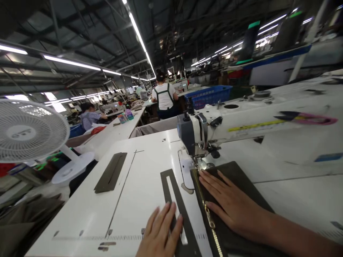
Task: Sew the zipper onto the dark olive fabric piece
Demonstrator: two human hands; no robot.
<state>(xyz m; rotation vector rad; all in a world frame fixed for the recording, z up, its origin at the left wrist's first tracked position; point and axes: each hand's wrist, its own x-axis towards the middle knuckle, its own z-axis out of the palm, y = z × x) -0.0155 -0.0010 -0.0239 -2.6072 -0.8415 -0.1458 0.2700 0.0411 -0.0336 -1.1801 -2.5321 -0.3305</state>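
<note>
My right hand [230,205] lies flat with fingers spread on a dark olive fabric piece [241,175], beside a gold zipper [209,217] along its left edge. The fabric's far end reaches the needle area of a white sewing machine [197,135]. Lower and to the left, my left hand [162,232] rests with fingers extended on a dark strip with a long slot [168,182], which lies apart from the zipper's upper part. A small stack of olive pieces [110,173] sits at the table's left.
A white fan [32,132] stands at the left. Pink-handled scissors [308,117] and a yellow tape [254,125] lie on the machine arm. Behind the table are a blue crate [209,95] and a seated person [163,94]; another person in stripes [91,116] sits farther left.
</note>
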